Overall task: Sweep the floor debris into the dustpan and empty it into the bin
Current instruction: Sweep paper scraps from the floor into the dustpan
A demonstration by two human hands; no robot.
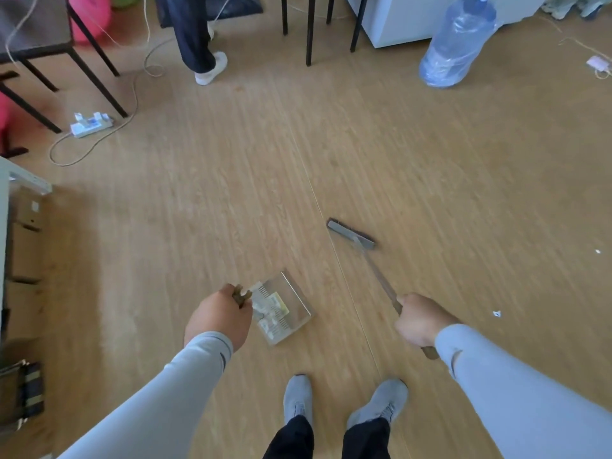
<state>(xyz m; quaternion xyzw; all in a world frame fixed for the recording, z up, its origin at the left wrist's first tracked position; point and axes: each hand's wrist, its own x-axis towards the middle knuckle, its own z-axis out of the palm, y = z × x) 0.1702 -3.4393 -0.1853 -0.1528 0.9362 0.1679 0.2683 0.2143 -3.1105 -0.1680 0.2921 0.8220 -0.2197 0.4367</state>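
Sweeping step, I judge: left hand [217,318] grips the dustpan [283,309], already holding scraps, low over the floor [231,180]; right hand [419,321] clasps the broom [351,234]. Next, broom must reach the white bits [496,314] to the right.

A lived-in room, likely a home or small office

Wood-look floor [231,180] carries a power strip [90,124] with trailing cord, black-legged chairs [49,44], a large water-cooler bottle [458,44] and a white cabinet [414,18].
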